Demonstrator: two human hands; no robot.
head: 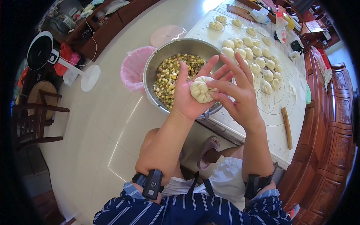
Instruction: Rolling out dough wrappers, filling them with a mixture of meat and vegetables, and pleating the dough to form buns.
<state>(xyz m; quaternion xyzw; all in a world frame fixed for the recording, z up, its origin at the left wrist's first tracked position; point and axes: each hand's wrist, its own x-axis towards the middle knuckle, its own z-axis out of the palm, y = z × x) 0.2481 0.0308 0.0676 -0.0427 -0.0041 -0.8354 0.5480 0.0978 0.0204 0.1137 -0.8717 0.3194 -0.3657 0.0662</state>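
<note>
A pleated, filled dough bun (202, 90) rests on the palm of my left hand (187, 98), whose fingers are spread around it. The thumb and forefinger of my right hand (239, 98) touch the bun's right edge; its other fingers are raised. Below my hands stands a large steel bowl (150, 92) holding a filling of corn kernels and chopped greens (168, 76). Many pieces of dough (256, 51) lie on the white pastry mat (277, 112), and several pleated buns (215, 25) sit at its far end. A short wooden rolling pin (287, 128) lies near the right edge.
A bin with a pink liner (137, 69) stands left of the bowl, beside a pink round stool (168, 35). A carved wooden bench (323, 123) runs along the table's right side. A wooden chair (42, 108) and a white stand (90, 78) are at the left.
</note>
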